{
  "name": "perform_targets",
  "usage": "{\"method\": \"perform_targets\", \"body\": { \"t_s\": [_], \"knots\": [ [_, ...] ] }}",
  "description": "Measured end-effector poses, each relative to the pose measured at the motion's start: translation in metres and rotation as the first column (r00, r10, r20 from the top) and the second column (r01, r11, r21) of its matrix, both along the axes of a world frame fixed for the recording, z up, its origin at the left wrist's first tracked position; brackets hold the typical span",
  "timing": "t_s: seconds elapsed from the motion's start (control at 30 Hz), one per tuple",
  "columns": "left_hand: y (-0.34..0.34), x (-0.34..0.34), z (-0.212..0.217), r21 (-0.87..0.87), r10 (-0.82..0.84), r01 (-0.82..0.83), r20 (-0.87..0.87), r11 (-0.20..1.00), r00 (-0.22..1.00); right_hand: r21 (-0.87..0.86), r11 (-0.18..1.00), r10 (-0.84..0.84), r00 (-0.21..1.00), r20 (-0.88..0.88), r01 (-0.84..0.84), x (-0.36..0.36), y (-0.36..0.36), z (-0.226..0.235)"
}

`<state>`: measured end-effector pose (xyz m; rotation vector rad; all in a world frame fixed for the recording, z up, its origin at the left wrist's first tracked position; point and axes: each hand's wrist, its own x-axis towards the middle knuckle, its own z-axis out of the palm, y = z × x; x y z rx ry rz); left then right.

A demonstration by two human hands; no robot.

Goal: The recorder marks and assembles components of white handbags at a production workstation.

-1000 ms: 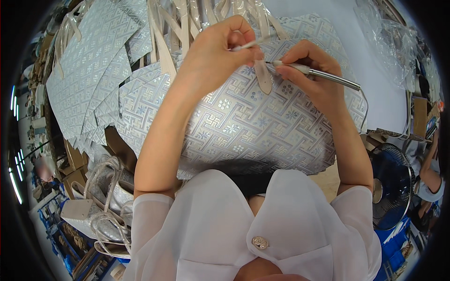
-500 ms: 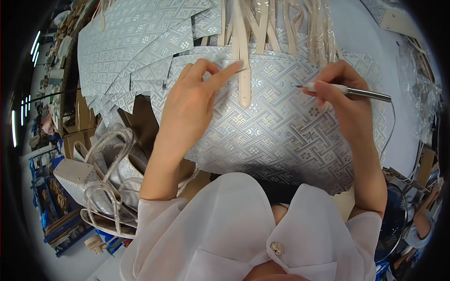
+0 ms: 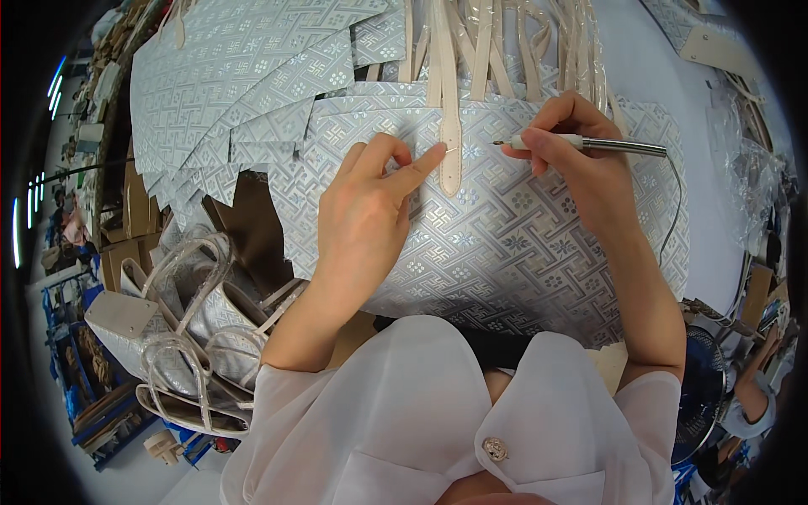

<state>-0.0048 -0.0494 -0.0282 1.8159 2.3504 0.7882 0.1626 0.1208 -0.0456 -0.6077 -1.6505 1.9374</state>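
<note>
White-and-silver corded pen-shaped tool (image 3: 627,146), pinched in right hand (image 3: 593,181), has been brought nearer flat beige stitched strap (image 3: 452,168) on silver patterned sheet (image 3: 505,231); working gap cut, contact not made. Left hand (image 3: 366,210) half-curled, index at strap edge; whether anything's pinched can't be told.

Lighting: bright, diffuse. Fluorescent tubes (image 3: 16,233) glow at left rim. Silver patterned sheet (image 3: 471,244) shows sheen, shadow along near edge; clear plastic wrap (image 3: 745,189) glints. Fisheye edges bow; corners black, periphery soft.
</note>
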Motion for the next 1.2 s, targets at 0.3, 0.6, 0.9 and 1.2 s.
{"method": "perform_targets", "body": {
  "t_s": [0.3,0.6,0.9,1.2],
  "knots": [
    [0.016,0.001,-0.010,0.197,0.009,-0.056,0.234,0.979,0.972,-0.041,0.999,-0.004,0.999,-0.048,0.002,0.000,0.002,-0.005],
    [0.050,-0.017,-0.004,0.018,-0.179,0.180,0.246,0.983,0.953,-0.010,0.998,0.067,0.998,-0.005,-0.067,-0.003,0.005,0.007],
    [0.042,-0.009,-0.021,0.193,-0.054,0.009,0.230,0.981,0.972,0.336,0.935,0.060,0.986,0.155,-0.110,-0.021,-0.002,0.001],
    [0.043,-0.013,-0.014,0.111,0.046,-0.126,0.541,0.986,0.840,0.464,0.879,0.014,0.979,0.204,-0.110,-0.023,-0.008,-0.003]
  ]
}}
